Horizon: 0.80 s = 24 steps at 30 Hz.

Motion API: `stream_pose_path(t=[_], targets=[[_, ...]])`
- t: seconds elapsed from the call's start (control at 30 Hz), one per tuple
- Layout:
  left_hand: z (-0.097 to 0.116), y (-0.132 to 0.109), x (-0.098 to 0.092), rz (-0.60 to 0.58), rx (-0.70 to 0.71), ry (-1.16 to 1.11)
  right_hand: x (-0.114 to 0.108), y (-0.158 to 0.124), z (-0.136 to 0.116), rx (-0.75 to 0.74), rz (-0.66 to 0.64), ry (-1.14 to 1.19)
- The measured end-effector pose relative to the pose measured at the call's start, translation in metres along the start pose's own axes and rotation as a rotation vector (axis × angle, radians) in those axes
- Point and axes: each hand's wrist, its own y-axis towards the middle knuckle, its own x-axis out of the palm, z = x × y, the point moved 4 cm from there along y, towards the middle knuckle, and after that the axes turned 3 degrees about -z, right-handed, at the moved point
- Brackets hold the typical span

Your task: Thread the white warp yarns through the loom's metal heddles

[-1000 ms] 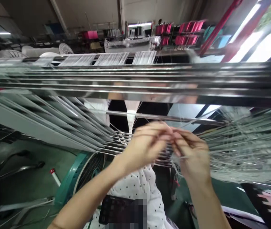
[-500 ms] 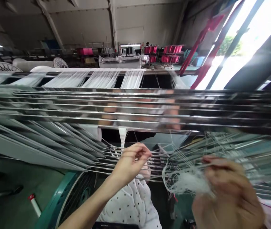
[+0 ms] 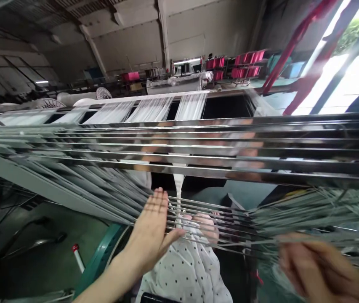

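My left hand (image 3: 154, 229) lies flat, fingers together and thumb spread, against the right end of the grey heddles (image 3: 103, 189) hanging on the left. Beside its fingertips, a narrow bundle of white warp threads (image 3: 179, 185) runs down between the thin metal bars (image 3: 211, 206). My right hand (image 3: 321, 265) is at the lower right, its fingers curled beside a second bunch of heddles (image 3: 312, 214). Motion blurs it, and whatever its fingers may hold is hidden. Below that bunch, a pale tangle of thread (image 3: 282, 275) shows partly behind the hand.
Long shiny metal bars (image 3: 230, 162) cross in front of me. White warp sheets (image 3: 150, 109) come over the beam behind them. A teal machine part (image 3: 100, 252) and a white tube with a red end (image 3: 78, 259) are at lower left. Red straps (image 3: 308, 63) hang at right.
My left hand has gone from curled fingers to a flat palm and moved left onto the heddles. My right hand has shifted right and down. The view has turned somewhat left.
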Motion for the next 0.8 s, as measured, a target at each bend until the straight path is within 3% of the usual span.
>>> stream_pose_path(t=[0.1,0.17,0.23,0.3,0.37,0.43,0.53,0.63,0.73,0.8], targets=[[0.040,0.005,-0.004,-0.183,0.082,-0.310,0.030,0.006,-0.010,0.024,-0.126,-0.053],[0.063,0.002,-0.010,-0.223,0.165,-0.556,0.039,0.011,-0.013,-0.002,-0.195,-0.089],[0.066,-0.002,-0.018,-0.101,0.136,-0.833,0.036,0.012,-0.012,-0.081,-0.175,-0.202],[0.055,-0.002,-0.024,0.118,0.006,-1.134,0.034,0.012,-0.008,-0.204,-0.137,-0.340],[0.050,0.006,-0.025,0.261,-0.091,-1.352,0.045,0.014,-0.005,-0.334,-0.160,-0.420],[0.062,0.024,-0.029,0.189,-0.026,-1.395,0.067,0.023,-0.003,-0.405,-0.251,-0.434],[0.087,0.040,-0.042,0.053,0.197,-1.186,0.093,0.043,-0.003,-0.429,-0.398,-0.383],[0.083,0.028,-0.044,0.068,0.174,-1.230,0.080,0.058,-0.004,-0.402,-0.366,-0.393],[0.059,0.005,-0.021,-0.016,-0.009,-1.557,0.052,0.056,-0.002,-0.318,-0.285,-0.408],[0.049,-0.001,-0.009,-0.015,-0.092,-1.632,0.050,0.051,-0.002,-0.295,-0.320,-0.390]])
